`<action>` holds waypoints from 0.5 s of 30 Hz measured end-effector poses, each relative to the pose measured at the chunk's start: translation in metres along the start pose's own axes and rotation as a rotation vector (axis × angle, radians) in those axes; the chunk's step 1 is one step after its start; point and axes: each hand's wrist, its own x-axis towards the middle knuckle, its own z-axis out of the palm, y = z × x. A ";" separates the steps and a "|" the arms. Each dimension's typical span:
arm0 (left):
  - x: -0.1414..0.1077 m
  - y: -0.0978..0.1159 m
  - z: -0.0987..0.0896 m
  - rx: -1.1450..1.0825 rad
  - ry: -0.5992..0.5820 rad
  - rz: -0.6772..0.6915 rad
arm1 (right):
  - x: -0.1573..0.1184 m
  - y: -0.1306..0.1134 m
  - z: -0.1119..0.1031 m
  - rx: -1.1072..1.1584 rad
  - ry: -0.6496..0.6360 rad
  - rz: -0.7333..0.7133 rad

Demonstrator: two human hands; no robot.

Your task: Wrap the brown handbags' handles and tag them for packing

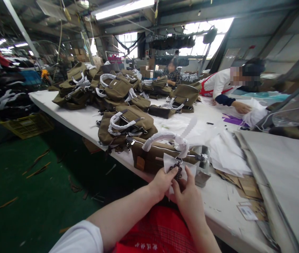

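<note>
An olive handbag [152,156] stands at the near edge of the white table, its handle [162,136] wrapped in white paper. From a ring on its front hangs a dark openwork charm [177,170], with a sheet of white tissue paper [168,161] behind it. My left hand [164,181] pinches the charm between thumb and fingers. Close against it, my right hand [188,193] has its fingers bent round the charm's lower right side. What exactly lies under the right fingertips is partly hidden.
More olive bags [128,121] are heaped to the left and behind. White tissue sheets [228,151] and cardboard pieces [249,186] lie at the right. Across the table a co-worker [220,86] leans over white wrapping. A yellow crate [28,124] sits on the green floor.
</note>
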 end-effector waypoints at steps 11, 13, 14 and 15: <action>0.001 -0.010 -0.009 -0.121 0.012 -0.125 | -0.013 0.007 -0.008 -0.003 -0.044 -0.066; 0.001 -0.012 -0.010 -0.126 -0.009 -0.148 | -0.015 0.008 -0.008 -0.004 -0.042 -0.075; 0.000 -0.013 -0.010 -0.118 -0.017 -0.150 | -0.016 0.007 -0.008 -0.013 -0.041 -0.074; 0.000 -0.014 -0.011 -0.104 -0.019 -0.143 | -0.017 0.007 -0.008 -0.027 -0.039 -0.068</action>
